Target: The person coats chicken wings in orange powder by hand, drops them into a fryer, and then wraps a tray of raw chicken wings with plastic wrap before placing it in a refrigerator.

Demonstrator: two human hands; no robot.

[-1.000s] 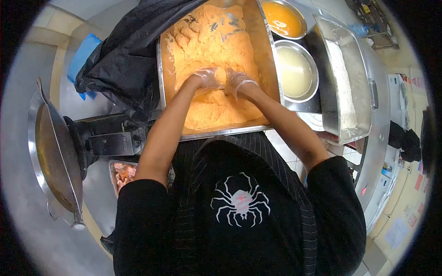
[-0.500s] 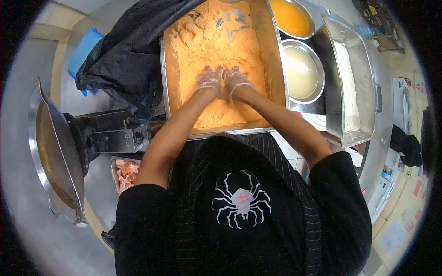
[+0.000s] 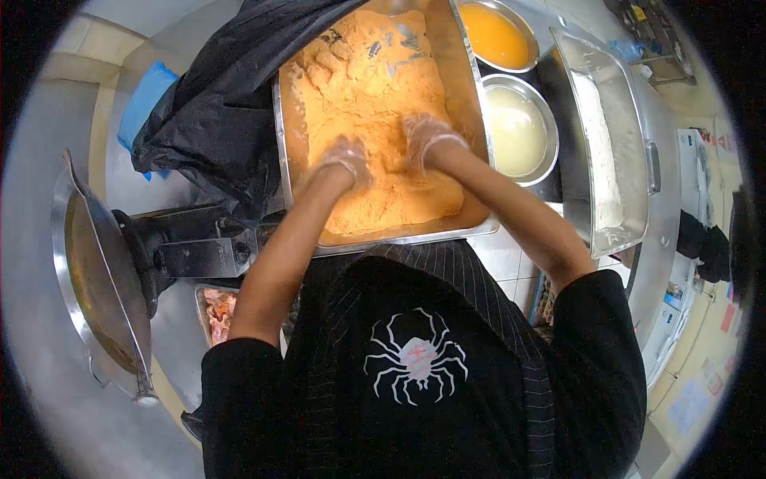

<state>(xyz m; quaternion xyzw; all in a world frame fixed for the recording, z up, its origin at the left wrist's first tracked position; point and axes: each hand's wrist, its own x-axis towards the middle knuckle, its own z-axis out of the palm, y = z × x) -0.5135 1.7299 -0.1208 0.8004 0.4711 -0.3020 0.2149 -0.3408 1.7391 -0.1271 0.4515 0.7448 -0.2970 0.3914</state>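
Left hand (image 3: 345, 160) and right hand (image 3: 428, 137), gloved, apart, both in orange powder (image 3: 375, 96) in metal tray (image 3: 282, 152), upper center of frame; finger closure cannot be told, motion blur; bowl of pale liquid (image 3: 517, 132) just beside tray, upper right; black cloth (image 3: 211, 112) upper left

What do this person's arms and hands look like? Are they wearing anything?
The left hand and right hand look a bit blurry, but both wear thin, see-through gloves ending at the wrists. The forearms are bare, and the short sleeves are black.
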